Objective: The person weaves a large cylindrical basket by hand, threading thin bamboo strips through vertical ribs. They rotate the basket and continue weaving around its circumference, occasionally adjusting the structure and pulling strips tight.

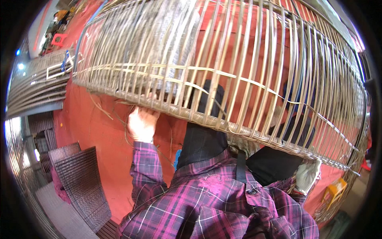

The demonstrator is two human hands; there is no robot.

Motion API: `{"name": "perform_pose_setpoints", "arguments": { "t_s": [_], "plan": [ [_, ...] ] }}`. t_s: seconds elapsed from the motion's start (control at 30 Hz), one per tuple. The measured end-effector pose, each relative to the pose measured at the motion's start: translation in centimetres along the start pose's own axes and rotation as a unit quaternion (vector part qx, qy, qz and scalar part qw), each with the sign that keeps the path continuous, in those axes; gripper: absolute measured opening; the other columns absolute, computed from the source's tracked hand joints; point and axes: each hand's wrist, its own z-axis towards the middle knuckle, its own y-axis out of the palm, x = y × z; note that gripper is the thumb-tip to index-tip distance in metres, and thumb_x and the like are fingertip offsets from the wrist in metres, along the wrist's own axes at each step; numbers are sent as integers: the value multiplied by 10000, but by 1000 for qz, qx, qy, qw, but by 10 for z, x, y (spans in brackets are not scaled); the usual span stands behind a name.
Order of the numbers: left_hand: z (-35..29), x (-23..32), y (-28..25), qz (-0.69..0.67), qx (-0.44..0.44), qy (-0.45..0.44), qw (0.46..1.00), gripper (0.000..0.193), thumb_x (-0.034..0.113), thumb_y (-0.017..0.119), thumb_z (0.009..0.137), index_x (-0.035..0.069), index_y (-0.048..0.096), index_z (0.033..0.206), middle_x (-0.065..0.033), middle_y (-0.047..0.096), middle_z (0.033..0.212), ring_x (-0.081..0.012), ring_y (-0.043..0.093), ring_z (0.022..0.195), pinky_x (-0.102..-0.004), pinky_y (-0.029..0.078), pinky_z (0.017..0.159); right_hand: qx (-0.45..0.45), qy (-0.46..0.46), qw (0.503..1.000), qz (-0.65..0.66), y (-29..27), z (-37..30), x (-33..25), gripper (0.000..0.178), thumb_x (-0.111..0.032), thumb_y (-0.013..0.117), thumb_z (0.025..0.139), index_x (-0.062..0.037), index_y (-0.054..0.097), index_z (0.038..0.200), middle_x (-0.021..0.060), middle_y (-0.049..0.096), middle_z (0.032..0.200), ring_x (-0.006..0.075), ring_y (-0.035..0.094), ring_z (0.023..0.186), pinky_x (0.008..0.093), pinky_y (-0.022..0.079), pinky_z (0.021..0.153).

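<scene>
A large panel of thin rattan rods [246, 85], with a wrapped edge, spans the view above my lap. My left hand [143, 121] is closed round this near edge, left of my knees; fingertips show between the rods. A pale woven strip [221, 73] runs crosswise through the rods. At the right, a whitish glove [308, 175] at the end of my plaid sleeve appears to be my right hand. It lies against the panel's near edge, and its fingers cannot be made out. My black-clad knees sit under the panel.
Dark woven panels [81, 183] lean at the lower left. Stacked rattan frames [38, 85] stand at the far left, with a red stool [59, 40] beyond. A yellow plastic object [334, 191] sits at the lower right. Loose strands lie on the red floor [107, 159].
</scene>
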Motion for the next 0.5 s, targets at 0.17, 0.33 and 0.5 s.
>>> {"name": "perform_pose_setpoints", "arguments": {
  "t_s": [0.17, 0.33, 0.5],
  "plan": [
    [20, -11, 15, -66, 108, 4, 992, 452, 303, 664, 942, 85, 519, 1310, -139, 609, 1209, -299, 582, 1124, -515, 466, 988, -1, -296, 819, -491, -5, 26, 17, 572, 119, 462, 799, 152, 426, 1369, 240, 593, 1260, 208, 637, 962, 264, 516, 778],
    [17, -29, 30, -51, 133, -7, 990, 217, 168, 688, 911, 86, 629, 1104, -89, 678, 1019, -243, 648, 957, -449, 533, 866, 20, -216, 865, -452, -14, 71, 19, 436, 52, 487, 857, 99, 481, 1290, 168, 588, 1128, 182, 615, 882, 274, 515, 751],
    [-49, -115, 44, 48, 55, -92, 993, 276, 111, 644, 915, 52, 620, 1184, -85, 656, 1139, -253, 588, 1153, -476, 426, 1055, 42, -222, 819, -528, -78, 145, 40, 304, -16, 513, 915, 46, 536, 1211, 96, 583, 995, 156, 594, 803, 284, 515, 723]
  ]
}}
